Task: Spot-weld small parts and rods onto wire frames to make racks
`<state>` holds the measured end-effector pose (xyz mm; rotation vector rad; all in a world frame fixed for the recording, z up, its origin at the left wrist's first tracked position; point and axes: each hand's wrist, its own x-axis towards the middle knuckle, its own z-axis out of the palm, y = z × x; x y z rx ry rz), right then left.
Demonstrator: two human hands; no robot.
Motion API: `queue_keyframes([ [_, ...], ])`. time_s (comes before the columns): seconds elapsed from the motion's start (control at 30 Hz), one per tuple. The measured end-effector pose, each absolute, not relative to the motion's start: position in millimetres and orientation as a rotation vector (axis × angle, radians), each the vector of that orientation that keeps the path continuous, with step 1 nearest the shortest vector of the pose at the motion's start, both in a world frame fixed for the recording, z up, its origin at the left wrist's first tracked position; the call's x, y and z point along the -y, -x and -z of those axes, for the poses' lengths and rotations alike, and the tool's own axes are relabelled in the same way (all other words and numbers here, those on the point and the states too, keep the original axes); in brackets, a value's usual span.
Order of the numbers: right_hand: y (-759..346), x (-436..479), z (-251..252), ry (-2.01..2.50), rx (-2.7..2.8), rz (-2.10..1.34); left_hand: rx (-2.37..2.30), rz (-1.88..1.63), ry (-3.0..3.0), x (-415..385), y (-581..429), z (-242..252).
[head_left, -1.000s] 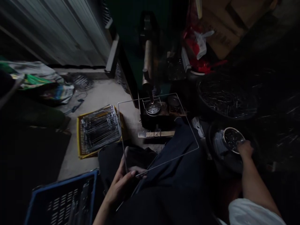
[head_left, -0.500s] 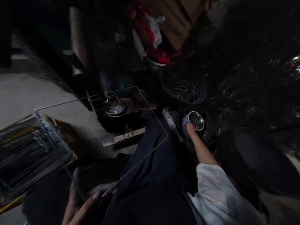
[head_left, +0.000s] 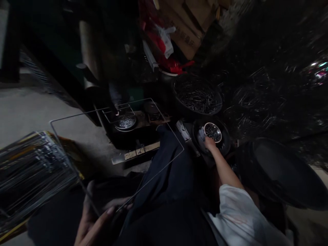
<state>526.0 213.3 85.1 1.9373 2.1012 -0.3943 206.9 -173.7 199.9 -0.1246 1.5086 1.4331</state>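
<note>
At the lower left, my left hand [head_left: 102, 218] grips a thin bent wire frame [head_left: 164, 164], whose large outline stretches up and across my lap. My right hand [head_left: 210, 142] reaches out to the right, its fingers at the near edge of a light-rimmed bowl [head_left: 213, 132] of small metal pieces. That bowl sits inside a wider dark tub [head_left: 225, 145]. The right fingertips are dark and hard to make out, so what they hold, if anything, cannot be seen.
A large basin [head_left: 197, 97] of metal pins stands beyond the bowl. A small dish [head_left: 125, 123] of bits lies below the machine [head_left: 89, 51]. Stacked wire frames [head_left: 33, 171] are at left, a dark round lid [head_left: 284, 171] at right, cardboard [head_left: 187, 30] at the back.
The view has shifted slightly. The wire frame's left corner and my left hand appear a little farther right. My right hand remains at the bowl.
</note>
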Motion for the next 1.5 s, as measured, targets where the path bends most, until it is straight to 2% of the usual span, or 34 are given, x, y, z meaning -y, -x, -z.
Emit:
queue_keyframes([
  [0.13, -506, -183, -140, -1.812, -2.49, 0.679, -1.434, -1.532, 0.098, 176, -209, -192],
  [0.2, -485, -155, -170, -1.642, -2.803, 1.161, -1.344, -1.601, 0.054, 178, -210, -186],
  [0.27, -456, -123, -196, -1.332, -2.793, 1.611, -1.282, -1.652, 0.006, 181, -210, -179],
  [0.33, -422, -94, -211, -0.801, -2.699, 1.813, -1.248, -1.677, -0.039, 186, -208, -173],
  [0.43, -373, -64, -211, -0.225, -2.677, 1.586, -1.168, -1.697, -0.098, 193, -204, -169],
  [0.53, -344, -50, -191, -0.049, -2.773, 1.212, -1.12, -1.706, -0.135, 200, -202, -166],
  [0.63, -339, -45, -175, 0.014, -2.837, 1.056, -1.106, -1.715, -0.162, 204, -199, -162],
  [1.17, -342, -51, -176, -0.046, -2.774, 1.155, -1.05, -1.733, -0.265, 202, -186, -150],
  [1.5, -343, -46, -174, -0.044, -2.866, 1.014, -1.088, -1.731, -0.304, 200, -185, -149],
])
